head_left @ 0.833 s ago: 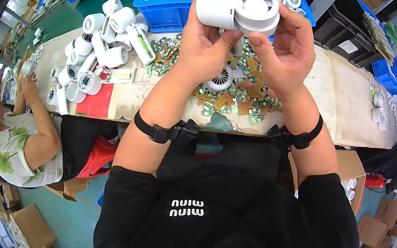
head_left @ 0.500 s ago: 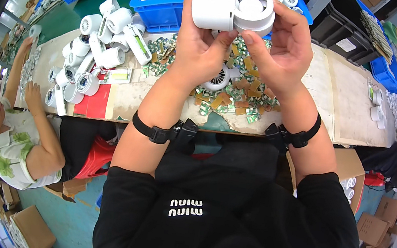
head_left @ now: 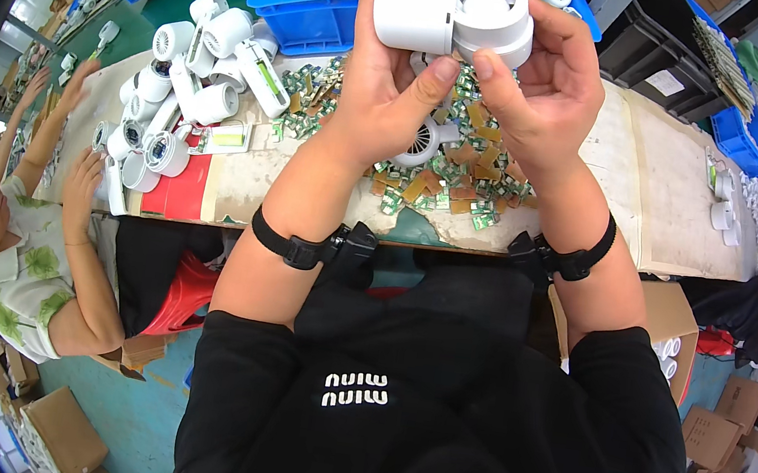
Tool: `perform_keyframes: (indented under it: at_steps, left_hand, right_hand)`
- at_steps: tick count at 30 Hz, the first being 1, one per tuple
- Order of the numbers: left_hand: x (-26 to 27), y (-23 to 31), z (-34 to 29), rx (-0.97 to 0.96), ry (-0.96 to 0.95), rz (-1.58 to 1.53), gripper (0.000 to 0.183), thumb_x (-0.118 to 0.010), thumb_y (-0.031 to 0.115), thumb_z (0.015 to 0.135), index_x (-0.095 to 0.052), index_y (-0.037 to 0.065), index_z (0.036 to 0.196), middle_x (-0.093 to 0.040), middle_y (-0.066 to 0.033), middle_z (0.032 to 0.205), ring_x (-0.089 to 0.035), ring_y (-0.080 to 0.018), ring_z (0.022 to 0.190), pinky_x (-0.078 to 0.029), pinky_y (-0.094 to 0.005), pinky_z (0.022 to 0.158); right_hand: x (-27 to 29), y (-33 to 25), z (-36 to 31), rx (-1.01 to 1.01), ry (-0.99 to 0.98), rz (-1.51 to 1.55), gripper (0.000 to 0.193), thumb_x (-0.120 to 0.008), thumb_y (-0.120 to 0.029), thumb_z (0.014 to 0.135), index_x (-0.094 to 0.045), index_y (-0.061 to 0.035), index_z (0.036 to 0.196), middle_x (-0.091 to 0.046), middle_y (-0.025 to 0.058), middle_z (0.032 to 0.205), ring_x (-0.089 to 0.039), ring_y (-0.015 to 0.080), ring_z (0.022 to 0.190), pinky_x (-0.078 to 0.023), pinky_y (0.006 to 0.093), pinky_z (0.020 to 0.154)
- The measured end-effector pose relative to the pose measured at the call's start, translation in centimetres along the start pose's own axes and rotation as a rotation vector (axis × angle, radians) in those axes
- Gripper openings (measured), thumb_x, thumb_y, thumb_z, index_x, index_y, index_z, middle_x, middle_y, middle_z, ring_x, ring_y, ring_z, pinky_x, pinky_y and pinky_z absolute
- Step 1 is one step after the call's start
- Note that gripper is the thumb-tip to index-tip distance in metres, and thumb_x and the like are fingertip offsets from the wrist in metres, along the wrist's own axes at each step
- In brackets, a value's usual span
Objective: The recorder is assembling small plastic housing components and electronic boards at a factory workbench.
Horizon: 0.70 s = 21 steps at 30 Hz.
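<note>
Your left hand (head_left: 380, 95) and right hand (head_left: 555, 99) share one grip, thumbs (head_left: 430, 82) near each other. Your forearms (head_left: 315, 180) rise below it.

At left, the co-worker's hands (head_left: 80, 186), first together, are now apart

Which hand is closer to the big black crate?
Right. The right hand is a little left of the black crate; the left hand is farther left, holding the left end of the white fan.

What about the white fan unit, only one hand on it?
No, the left hand and the right hand both hold the white fan unit.
</note>
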State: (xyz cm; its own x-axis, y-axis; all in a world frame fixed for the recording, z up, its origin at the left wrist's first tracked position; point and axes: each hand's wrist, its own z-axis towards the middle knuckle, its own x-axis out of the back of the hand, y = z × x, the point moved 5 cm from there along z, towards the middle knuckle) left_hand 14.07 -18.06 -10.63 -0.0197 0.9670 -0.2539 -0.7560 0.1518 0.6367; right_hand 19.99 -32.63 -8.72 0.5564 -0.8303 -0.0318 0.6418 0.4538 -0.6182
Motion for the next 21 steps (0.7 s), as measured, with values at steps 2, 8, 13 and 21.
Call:
perform_keyframes:
  at_steps: [2, 8, 13, 21]
  left_hand:
    - [0.1, 0.1, 0.1, -0.034, -0.009, 0.063, 0.1, -0.071, 0.022, 0.097, 0.001, -0.003, 0.162, -0.038, -0.0193, 0.155, -0.042, -0.0295, 0.142, -0.034, -0.0433, 0.117]
    - [0.0, 0.8, 0.3, -0.055, -0.024, 0.159, 0.097, -0.071, 0.027, 0.098, -0.005, -0.005, 0.161, -0.041, -0.0198, 0.152, -0.045, -0.0286, 0.138, -0.036, -0.0426, 0.116]
    - [-0.1, 0.8, 0.3, -0.026, -0.014, 0.115, 0.093, -0.07, 0.027, 0.099, -0.007, -0.006, 0.16, -0.042, -0.0196, 0.151, -0.046, -0.0277, 0.137, -0.037, -0.0426, 0.115]
    - [0.1, 0.8, 0.2, -0.032, -0.028, 0.179, 0.09, -0.067, 0.025, 0.1, -0.008, -0.007, 0.159, -0.041, -0.0193, 0.15, -0.044, -0.0283, 0.138, -0.035, -0.043, 0.116]
  right_hand:
    - [-0.1, -0.2, -0.1, 0.029, -0.007, -0.027, 0.056, -0.078, -0.001, 0.088, -0.05, 0.005, 0.137, -0.064, 0.0175, 0.13, -0.063, 0.0225, 0.121, -0.051, 0.035, 0.104]
    - [-0.7, -0.7, -0.2, 0.116, -0.049, -0.14, 0.061, -0.079, -0.002, 0.087, -0.051, 0.0061, 0.141, -0.063, 0.016, 0.132, -0.062, 0.0218, 0.123, -0.048, 0.0347, 0.107]
    - [-0.8, -1.0, 0.0, 0.114, -0.041, -0.176, 0.062, -0.08, -0.003, 0.087, -0.052, 0.0082, 0.141, -0.064, 0.0168, 0.13, -0.063, 0.0214, 0.119, -0.049, 0.034, 0.105]
    - [-0.9, -4.0, 1.6, 0.281, -0.119, -0.725, 0.053, -0.081, -0.022, 0.084, -0.064, 0.0079, 0.125, -0.071, 0.0235, 0.109, -0.071, 0.0355, 0.09, -0.057, 0.04, 0.08]
